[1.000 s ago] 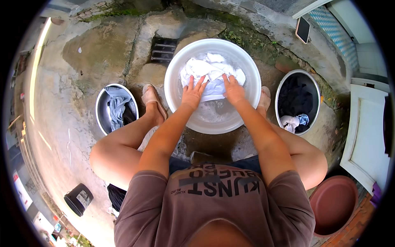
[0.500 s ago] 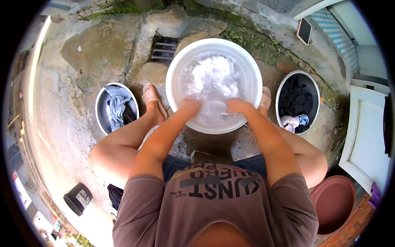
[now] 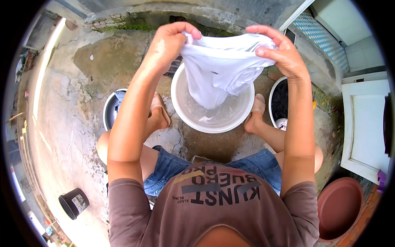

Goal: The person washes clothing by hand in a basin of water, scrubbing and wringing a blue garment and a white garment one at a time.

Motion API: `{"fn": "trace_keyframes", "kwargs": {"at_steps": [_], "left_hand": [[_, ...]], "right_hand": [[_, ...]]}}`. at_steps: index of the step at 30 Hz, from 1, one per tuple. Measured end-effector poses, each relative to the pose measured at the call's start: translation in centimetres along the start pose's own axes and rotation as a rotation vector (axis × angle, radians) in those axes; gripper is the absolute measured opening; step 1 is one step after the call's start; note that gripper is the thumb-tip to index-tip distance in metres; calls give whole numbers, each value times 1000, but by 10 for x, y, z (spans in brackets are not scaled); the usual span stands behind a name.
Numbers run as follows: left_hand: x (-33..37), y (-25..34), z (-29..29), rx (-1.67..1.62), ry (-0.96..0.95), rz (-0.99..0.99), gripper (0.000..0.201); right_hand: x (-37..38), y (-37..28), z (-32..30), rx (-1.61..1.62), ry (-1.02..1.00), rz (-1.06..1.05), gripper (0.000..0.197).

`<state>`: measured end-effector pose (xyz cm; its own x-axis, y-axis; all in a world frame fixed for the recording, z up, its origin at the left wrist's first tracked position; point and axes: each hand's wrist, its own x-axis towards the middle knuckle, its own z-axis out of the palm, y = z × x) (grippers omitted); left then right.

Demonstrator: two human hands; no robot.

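A wet white garment (image 3: 226,61) hangs stretched between my two raised hands, above the big white basin (image 3: 181,111). My left hand (image 3: 173,43) pinches its upper left edge between thumb and fingers. Its upper right edge is gripped by my right hand (image 3: 279,51), thumb below and forefinger above. The lower part of the cloth droops over the basin, and I cannot tell whether it touches the water (image 3: 218,119). What kind of garment it is does not show clearly.
Left of my foot stands a metal basin (image 3: 110,113) with blue cloth. On the right, another metal basin (image 3: 271,103) holds dark clothes (image 3: 280,99). A black bucket (image 3: 74,203) is at the lower left, a reddish-brown tub (image 3: 339,208) at the lower right, and a white door panel (image 3: 364,127) above it.
Both hands have risen from the water at the basin's near side and moved forward and apart. The white garment, earlier lying in the water, is now lifted and spread between them.
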<state>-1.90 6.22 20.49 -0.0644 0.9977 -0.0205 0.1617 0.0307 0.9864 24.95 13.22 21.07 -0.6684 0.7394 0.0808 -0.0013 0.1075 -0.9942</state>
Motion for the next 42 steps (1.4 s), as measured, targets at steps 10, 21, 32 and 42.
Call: {"fn": "trace_keyframes", "kwargs": {"at_steps": [10, 21, 32, 42], "left_hand": [[-28, 116, -3, -381, -36, 365, 33], [-13, -127, 72, 46, -234, -98, 48], [-30, -15, 66, -915, -23, 15, 17], [-14, -92, 41, -890, 132, -126, 18]], "right_hand": [[-7, -92, 8, 313, 23, -524, 92], [2, 75, 78, -299, 78, -18, 59], [-22, 233, 105, -121, 33, 285, 118], [-9, 283, 136, 583, 568, 500, 77]]}}
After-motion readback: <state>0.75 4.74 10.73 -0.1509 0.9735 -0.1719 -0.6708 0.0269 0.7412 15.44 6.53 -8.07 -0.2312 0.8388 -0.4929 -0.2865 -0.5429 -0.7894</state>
